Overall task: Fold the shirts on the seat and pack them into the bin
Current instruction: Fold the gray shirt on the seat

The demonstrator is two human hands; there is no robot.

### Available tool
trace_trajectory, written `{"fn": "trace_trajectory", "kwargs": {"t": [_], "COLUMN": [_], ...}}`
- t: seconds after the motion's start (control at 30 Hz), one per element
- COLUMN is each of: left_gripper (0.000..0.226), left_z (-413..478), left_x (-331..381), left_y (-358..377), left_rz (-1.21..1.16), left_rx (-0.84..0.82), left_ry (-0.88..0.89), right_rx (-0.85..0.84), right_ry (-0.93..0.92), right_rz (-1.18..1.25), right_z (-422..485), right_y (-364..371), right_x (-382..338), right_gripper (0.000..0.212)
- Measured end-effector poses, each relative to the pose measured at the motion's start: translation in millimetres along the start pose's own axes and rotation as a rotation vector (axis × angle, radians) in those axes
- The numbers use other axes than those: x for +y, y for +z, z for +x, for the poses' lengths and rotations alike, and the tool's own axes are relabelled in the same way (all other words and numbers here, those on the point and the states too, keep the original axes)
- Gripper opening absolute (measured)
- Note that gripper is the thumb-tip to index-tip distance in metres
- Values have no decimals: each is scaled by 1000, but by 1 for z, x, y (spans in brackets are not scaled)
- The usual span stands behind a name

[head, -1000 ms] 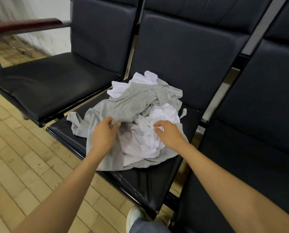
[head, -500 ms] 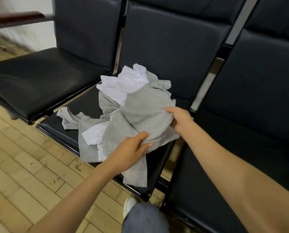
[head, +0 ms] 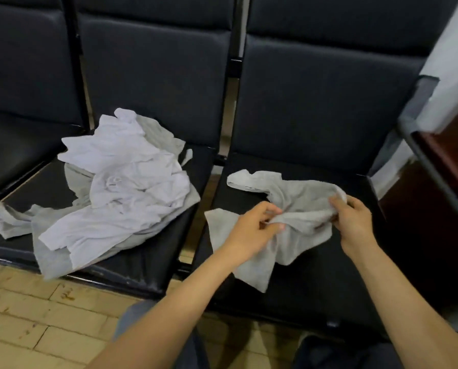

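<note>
Grey shirt [head: 299, 198] lies crumpled on the R seat [head: 315, 288], center-right of frame, w/ both hands on it. L hand [head: 254, 225] comes in from bottom center, fingers curled, pinching a bunched fold near the shirt's middle. R hand [head: 354, 222] comes in from bottom right, fingers curled round the shirt's right edge, cloth gathered in the grip. The two hands are near each other w/ wrinkled fabric between them. One end of the shirt trails toward upper left across the seat, another flap hangs toward the seat's front edge below the L hand. Can't tell which part is collar or sleeve, too rumpled. Pile of shirts [head: 121, 187] sits on the next seat [head: 153, 262], center-left of frame, well apart from the held one: white shirts on top, grey ones under and sticking out at the lower left, one grey corner drooping over the seat front. Seats are black padded w/ matching backrests, joined in a row; a third one shows partly at far left. Reddish-brown armrest [head: 451, 161] at right edge, white wall [head: 456, 49] in upper right corner. Tan tiled floor [head: 31, 323] at lower left. Person's legs in dark trousers [head: 134, 318] at bottom center, partly hidden by the forearms.
</note>
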State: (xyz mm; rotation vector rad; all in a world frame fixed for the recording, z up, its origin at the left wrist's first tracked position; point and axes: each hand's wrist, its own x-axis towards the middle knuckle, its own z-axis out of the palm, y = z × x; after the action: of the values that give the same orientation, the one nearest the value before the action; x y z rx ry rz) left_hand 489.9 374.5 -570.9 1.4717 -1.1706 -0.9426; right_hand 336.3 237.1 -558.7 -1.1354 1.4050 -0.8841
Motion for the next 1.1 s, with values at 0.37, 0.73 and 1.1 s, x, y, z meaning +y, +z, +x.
{"fn": "trace_trajectory", "kwargs": {"t": [0.37, 0.73, 1.1], "left_gripper": [44, 22, 38], "left_z": [18, 2, 8], "left_x": [-79, -80, -94], "left_y": [23, 9, 15], "left_rz": [861, 792, 916], "left_rx": [-187, -32, -15], "left_ry": [-120, -8, 47], "right_rx": [-372, 55, -299], "right_ry": [-572, -642, -592], "right_rz": [-808, -1070, -1294], "right_z": [-34, -21, -38], "right_y": [-73, -71, -75], "right_x": [82, 101, 116], "right_gripper": [41, 14, 34]}}
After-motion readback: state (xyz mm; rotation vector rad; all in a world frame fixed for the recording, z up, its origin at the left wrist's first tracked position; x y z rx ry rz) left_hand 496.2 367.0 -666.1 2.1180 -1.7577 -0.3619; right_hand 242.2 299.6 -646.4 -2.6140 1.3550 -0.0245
